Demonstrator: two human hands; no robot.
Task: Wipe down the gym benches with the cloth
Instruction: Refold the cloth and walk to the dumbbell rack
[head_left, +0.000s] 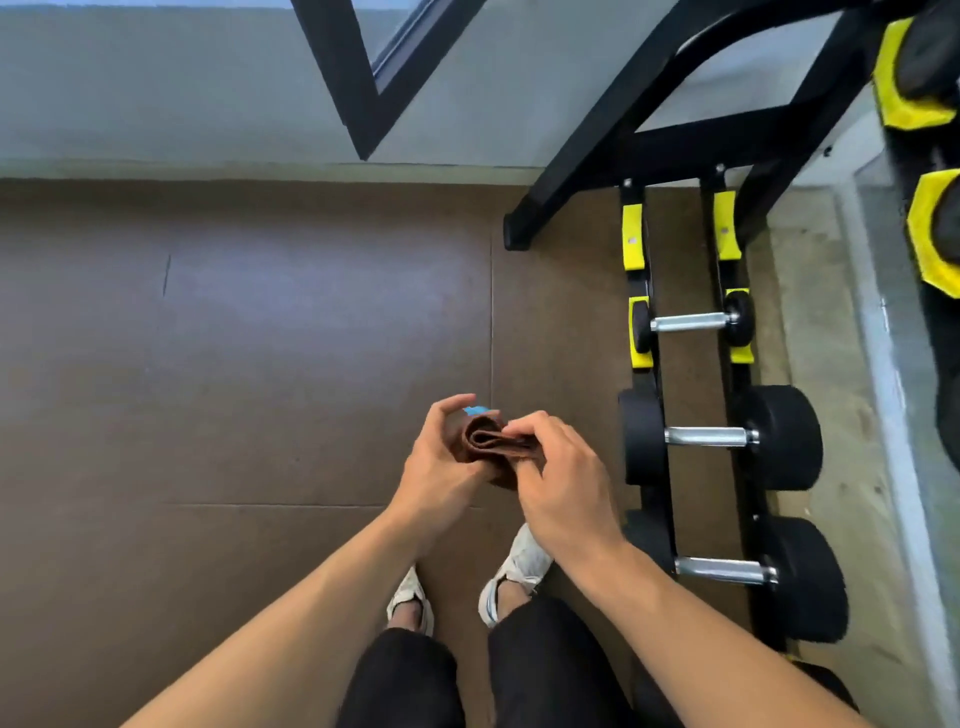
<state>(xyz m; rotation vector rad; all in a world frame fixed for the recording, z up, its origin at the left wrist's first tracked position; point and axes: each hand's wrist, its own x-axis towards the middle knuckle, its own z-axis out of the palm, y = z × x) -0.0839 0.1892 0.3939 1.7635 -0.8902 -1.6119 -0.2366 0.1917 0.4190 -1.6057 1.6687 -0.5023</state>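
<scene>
Both hands are out in front at about waist height with the cloth (488, 441) sandwiched between them. It's a brown cloth folded over into a thick little bundle, you can see the layered fold edges curling on top. The left hand (441, 462) cups it from the left side, fingers curved up and around the far edge, so it's gripping the cloth. The right hand (563, 478) comes in from the right and pinches the folded edge with thumb and fingertips, so it's holding the same cloth too. There's a tiny bit of something blue poking out just behind the bundle, can't tell what it is. Below the hands are white shoes (514, 566) on a brown rubber floor (234, 364). Off to the right, well apart from the hands, stands a black and yellow dumbbell rack (639, 332) with black dumbbells (717, 436) on it.
</scene>
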